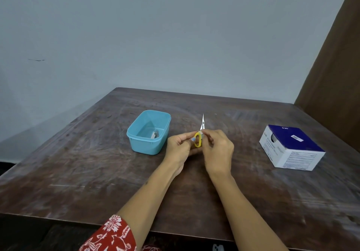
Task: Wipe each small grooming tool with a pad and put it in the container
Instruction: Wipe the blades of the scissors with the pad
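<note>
beside container [148, 132], scissors [199, 138] (hand-held), box [292, 147] right

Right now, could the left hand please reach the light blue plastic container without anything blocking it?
Probably yes: only bare table lies between the left hand and the container beside it, though it holds the yellow-handled scissors.

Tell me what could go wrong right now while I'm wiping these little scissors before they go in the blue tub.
The scissors end in a fine bare tip pointing away from you; wiping toward it with the right hand could prick a finger. The left hand grips only the yellow loop, so they might twist or drop. The container already holds a metal tool, so dropping them in could knock the tip.
</note>
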The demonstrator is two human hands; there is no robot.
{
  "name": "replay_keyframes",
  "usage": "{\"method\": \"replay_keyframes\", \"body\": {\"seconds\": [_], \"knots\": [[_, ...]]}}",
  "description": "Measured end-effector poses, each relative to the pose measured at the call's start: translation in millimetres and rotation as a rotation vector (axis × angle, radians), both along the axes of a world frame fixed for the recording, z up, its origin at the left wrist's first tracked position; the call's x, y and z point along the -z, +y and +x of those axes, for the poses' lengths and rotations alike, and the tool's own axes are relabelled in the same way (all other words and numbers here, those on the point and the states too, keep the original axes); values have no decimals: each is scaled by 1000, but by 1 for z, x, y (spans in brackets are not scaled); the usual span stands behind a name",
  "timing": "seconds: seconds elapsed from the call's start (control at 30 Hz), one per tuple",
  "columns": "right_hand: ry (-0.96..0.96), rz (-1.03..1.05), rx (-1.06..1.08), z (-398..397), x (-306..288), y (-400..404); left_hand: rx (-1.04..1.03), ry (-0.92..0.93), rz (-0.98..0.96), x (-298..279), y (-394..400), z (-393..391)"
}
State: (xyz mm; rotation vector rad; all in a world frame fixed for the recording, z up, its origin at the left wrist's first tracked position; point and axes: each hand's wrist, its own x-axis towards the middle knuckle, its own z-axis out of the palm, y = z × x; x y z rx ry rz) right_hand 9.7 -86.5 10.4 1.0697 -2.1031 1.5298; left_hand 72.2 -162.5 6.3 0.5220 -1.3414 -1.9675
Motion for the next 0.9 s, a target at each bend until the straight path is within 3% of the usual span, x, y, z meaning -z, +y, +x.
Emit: {"method": "replay_keyframes", "body": {"seconds": [0.4,0.6,0.9], "knots": [[23,27,10,1,0,2,14,1,1,-2,2,2],[-4,135,61,3,0,2,-4,11,11,-2,1,1],[0,87,18,4,0,2,3,-4,-18,-2,2,2]]}}
